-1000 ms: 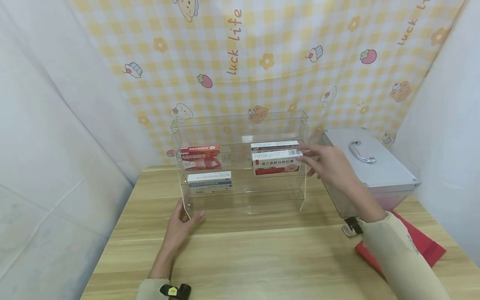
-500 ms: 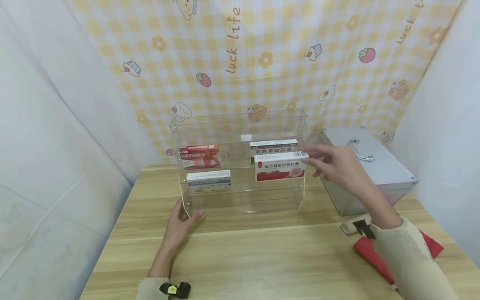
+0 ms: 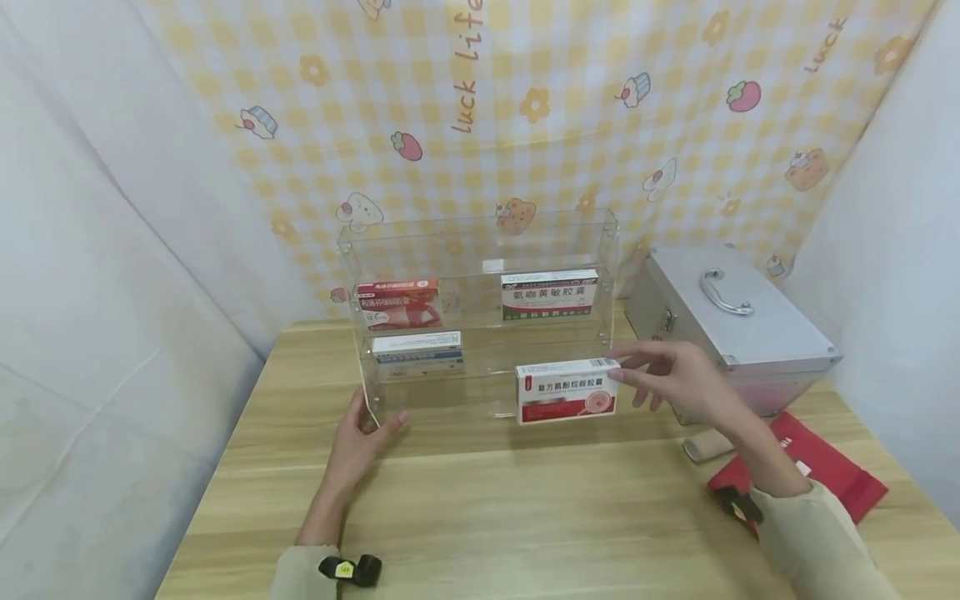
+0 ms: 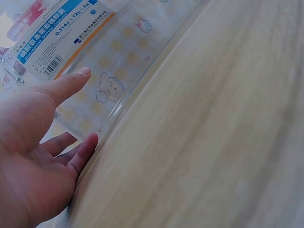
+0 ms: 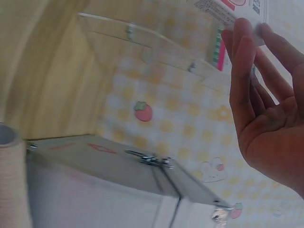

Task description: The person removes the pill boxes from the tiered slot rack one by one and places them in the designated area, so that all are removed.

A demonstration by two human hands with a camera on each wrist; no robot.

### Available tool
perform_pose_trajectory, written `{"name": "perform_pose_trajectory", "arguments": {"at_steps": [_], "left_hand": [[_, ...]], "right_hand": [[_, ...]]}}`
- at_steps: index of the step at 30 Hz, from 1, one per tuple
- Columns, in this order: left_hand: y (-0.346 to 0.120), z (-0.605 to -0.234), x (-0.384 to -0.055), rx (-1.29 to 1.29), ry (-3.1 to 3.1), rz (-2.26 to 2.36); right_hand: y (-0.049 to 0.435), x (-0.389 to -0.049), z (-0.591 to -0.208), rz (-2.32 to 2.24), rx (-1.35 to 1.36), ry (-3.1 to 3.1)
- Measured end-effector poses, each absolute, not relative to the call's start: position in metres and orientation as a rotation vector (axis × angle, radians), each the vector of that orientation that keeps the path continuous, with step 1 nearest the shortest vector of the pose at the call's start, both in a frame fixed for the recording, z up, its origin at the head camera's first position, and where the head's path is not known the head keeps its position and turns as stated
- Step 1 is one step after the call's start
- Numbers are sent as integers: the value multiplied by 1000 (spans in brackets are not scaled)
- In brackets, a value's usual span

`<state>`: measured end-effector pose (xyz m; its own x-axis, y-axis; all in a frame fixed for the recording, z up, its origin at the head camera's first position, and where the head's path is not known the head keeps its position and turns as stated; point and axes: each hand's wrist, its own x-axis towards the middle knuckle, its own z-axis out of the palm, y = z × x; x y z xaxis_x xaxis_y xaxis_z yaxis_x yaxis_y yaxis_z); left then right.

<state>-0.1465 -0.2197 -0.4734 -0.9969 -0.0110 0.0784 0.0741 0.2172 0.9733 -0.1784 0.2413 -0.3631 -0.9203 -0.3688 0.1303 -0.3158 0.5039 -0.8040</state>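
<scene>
A clear acrylic display rack (image 3: 420, 400) stands on the wooden table, with several medicine boxes on its tiers. My right hand (image 3: 678, 379) pinches a white and red medicine box (image 3: 566, 398) by its right end, in front of the rack's lower right part. In the right wrist view this box (image 5: 232, 10) is cut off by the top edge. My left hand (image 3: 356, 450) holds the rack's lower left corner, thumb in front and fingers around the side panel. On the rack sit a red medicine box (image 3: 399, 307), a blue and white one (image 3: 417, 357) and a green and white one (image 3: 549, 300).
A silver metal case (image 3: 750, 325) with a handle stands right of the rack. Beside it lie a beige cylinder (image 3: 707, 446) and a red pouch (image 3: 832, 467), partly covered by my right forearm. A yellow checked cloth (image 3: 570, 150) hangs behind.
My right hand has drawn the white and red medicine box forward and down from the rack's middle tier, uncovering the green and white box behind. My left hand stays at the corner.
</scene>
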Motion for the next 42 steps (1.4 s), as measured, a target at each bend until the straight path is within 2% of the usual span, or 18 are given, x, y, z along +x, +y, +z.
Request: {"name": "perform_pose_trajectory", "arguments": {"at_steps": [11,18,24,42], "left_hand": [[-220,-467,-149,-22,-2423,-1892],[-225,-485,-157,-9,-2388,-1910],[-227,-500,-162,-9,-2386,-1882],[-228,-500,-159,0,-2396,-1876]], "right_hand": [[243,-174,-408,-1330,-543,2550],[245,-178,-425,-1346,-571,2376],[245,-181,-434,-1334,-483,2351],[229,-180,-446,-1203,-317,2619]]}}
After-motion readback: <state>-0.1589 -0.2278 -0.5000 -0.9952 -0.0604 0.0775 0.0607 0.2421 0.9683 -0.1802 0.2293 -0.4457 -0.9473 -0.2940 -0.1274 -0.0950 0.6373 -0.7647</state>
